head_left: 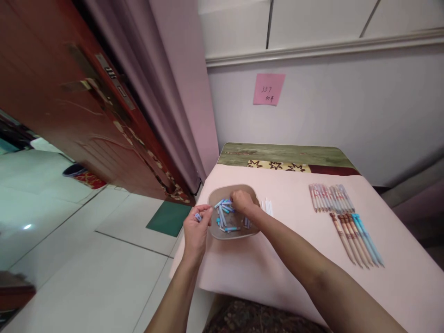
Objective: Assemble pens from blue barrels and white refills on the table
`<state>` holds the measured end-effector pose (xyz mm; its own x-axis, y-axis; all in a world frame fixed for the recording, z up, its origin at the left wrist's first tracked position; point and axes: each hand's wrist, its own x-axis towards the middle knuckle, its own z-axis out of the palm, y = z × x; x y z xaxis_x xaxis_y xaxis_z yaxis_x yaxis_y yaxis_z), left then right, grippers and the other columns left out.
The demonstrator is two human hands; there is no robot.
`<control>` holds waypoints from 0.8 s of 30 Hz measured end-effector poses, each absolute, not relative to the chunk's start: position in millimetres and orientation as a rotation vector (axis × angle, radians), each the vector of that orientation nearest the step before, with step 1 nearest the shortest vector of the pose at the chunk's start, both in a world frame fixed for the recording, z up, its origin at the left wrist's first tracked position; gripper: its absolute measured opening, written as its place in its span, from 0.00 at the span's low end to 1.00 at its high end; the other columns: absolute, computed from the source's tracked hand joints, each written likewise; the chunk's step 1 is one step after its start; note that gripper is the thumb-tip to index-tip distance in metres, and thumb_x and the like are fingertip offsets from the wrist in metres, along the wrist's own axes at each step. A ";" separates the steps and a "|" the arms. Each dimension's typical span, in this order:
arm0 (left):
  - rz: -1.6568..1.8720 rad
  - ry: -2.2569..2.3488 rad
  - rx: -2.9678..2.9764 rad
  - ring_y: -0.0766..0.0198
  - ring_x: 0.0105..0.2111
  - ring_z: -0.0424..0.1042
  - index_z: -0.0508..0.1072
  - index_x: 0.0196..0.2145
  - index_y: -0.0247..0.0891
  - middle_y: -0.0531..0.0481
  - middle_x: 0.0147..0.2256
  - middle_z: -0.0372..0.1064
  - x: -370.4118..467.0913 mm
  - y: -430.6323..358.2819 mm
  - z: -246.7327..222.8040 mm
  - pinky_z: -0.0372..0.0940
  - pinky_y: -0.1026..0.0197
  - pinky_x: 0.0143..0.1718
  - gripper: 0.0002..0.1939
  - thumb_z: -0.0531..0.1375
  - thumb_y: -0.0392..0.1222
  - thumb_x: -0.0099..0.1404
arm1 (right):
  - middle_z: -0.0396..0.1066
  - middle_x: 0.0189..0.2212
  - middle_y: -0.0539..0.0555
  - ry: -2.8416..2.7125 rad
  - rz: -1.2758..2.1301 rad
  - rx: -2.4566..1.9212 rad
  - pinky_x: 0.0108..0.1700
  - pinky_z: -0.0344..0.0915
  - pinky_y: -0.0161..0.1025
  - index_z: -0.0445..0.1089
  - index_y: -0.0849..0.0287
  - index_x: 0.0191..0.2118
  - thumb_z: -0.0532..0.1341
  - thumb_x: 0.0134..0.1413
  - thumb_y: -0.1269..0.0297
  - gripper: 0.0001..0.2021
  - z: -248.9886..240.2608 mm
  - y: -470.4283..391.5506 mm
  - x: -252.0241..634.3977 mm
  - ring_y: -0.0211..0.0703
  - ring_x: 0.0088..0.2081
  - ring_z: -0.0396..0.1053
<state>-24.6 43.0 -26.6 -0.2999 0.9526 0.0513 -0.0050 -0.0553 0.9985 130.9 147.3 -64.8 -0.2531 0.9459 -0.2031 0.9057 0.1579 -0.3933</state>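
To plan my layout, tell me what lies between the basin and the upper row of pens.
In the head view, thin white sticks lie beside the basin; from there to the upper row of pens, only pink cloth shows.

Your head camera, close above the near side of the table (293, 199), looks forward and down, facing the wall (319, 111).

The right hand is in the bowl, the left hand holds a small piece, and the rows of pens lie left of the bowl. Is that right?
Not quite: the head view shows the rows of pens lying right of the bowl. The right hand is in it, and the left hand does hold a small piece.
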 end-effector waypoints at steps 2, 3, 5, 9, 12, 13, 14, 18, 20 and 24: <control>1.455 1.385 1.104 0.71 0.20 0.59 0.73 0.32 0.36 0.58 0.18 0.61 -18.2 46.2 -25.8 0.55 0.68 0.25 0.12 0.66 0.46 0.54 | 0.70 0.44 0.62 -2.251 0.705 -1.839 0.46 0.67 0.46 0.69 0.66 0.46 0.60 0.59 0.64 0.12 -56.6 141.9 133.7 0.49 0.45 0.69; 1.448 1.383 1.110 0.71 0.20 0.59 0.73 0.32 0.36 0.58 0.18 0.61 -15.1 47.6 -24.9 0.55 0.68 0.24 0.12 0.66 0.46 0.53 | 0.72 0.41 0.63 -2.209 0.718 -1.819 0.45 0.67 0.44 0.71 0.67 0.42 0.60 0.58 0.65 0.10 -51.3 137.4 136.6 0.50 0.45 0.70; 1.432 1.386 1.099 0.71 0.19 0.59 0.74 0.31 0.36 0.58 0.17 0.61 -8.7 50.1 -22.6 0.55 0.68 0.24 0.12 0.67 0.46 0.52 | 0.74 0.36 0.63 -2.129 0.762 -1.750 0.41 0.67 0.39 0.72 0.65 0.37 0.59 0.57 0.66 0.08 -39.9 124.2 144.7 0.49 0.42 0.72; 1.367 1.268 0.951 0.71 0.19 0.59 0.74 0.30 0.35 0.57 0.17 0.62 8.0 55.1 -17.7 0.54 0.69 0.21 0.13 0.67 0.47 0.52 | 0.75 0.30 0.52 -1.932 1.076 -1.456 0.25 0.64 0.30 0.70 0.60 0.41 0.50 0.63 0.59 0.14 -22.9 87.9 163.8 0.36 0.26 0.72; 1.309 1.107 0.827 0.72 0.18 0.59 0.74 0.31 0.34 0.56 0.17 0.62 23.3 59.1 -12.4 0.53 0.70 0.19 0.14 0.67 0.48 0.52 | 0.73 0.28 0.49 -1.464 1.552 -1.072 0.20 0.57 0.28 0.70 0.60 0.43 0.53 0.60 0.55 0.15 -18.4 68.1 176.4 0.31 0.20 0.65; 1.288 1.066 0.794 0.73 0.18 0.58 0.74 0.30 0.33 0.56 0.17 0.62 27.8 60.3 -10.2 0.52 0.70 0.19 0.14 0.66 0.48 0.53 | 0.72 0.28 0.48 -1.339 1.655 -0.984 0.19 0.55 0.27 0.70 0.59 0.44 0.55 0.58 0.54 0.16 -18.1 64.5 180.0 0.30 0.19 0.63; 1.262 1.029 0.762 0.73 0.17 0.58 0.74 0.30 0.33 0.56 0.17 0.61 31.5 61.1 -7.9 0.53 0.70 0.19 0.15 0.66 0.49 0.53 | 0.71 0.28 0.48 -1.263 1.719 -0.938 0.19 0.54 0.27 0.71 0.59 0.43 0.58 0.56 0.53 0.16 -18.2 62.3 183.1 0.29 0.19 0.62; 1.137 0.890 0.629 0.74 0.15 0.54 0.75 0.32 0.32 0.57 0.16 0.58 38.1 61.4 -0.4 0.59 0.68 0.21 0.20 0.63 0.55 0.56 | 0.70 0.27 0.49 -1.139 1.810 -0.887 0.20 0.51 0.27 0.72 0.61 0.39 0.63 0.50 0.51 0.18 -19.1 59.7 188.4 0.26 0.19 0.57; 1.103 0.866 0.623 0.74 0.16 0.54 0.75 0.31 0.31 0.57 0.16 0.58 38.8 59.9 1.0 0.60 0.67 0.23 0.18 0.63 0.53 0.56 | 0.70 0.26 0.49 -1.140 1.812 -0.877 0.20 0.50 0.27 0.72 0.62 0.36 0.64 0.49 0.51 0.17 -18.0 58.7 187.2 0.26 0.18 0.56; 1.146 0.942 0.687 0.75 0.17 0.56 0.74 0.29 0.32 0.58 0.17 0.59 38.7 57.6 0.7 0.56 0.70 0.21 0.13 0.69 0.43 0.49 | 0.69 0.22 0.48 -1.290 1.676 -0.967 0.20 0.53 0.28 0.71 0.61 0.32 0.64 0.48 0.51 0.16 -16.0 61.0 196.6 0.30 0.19 0.60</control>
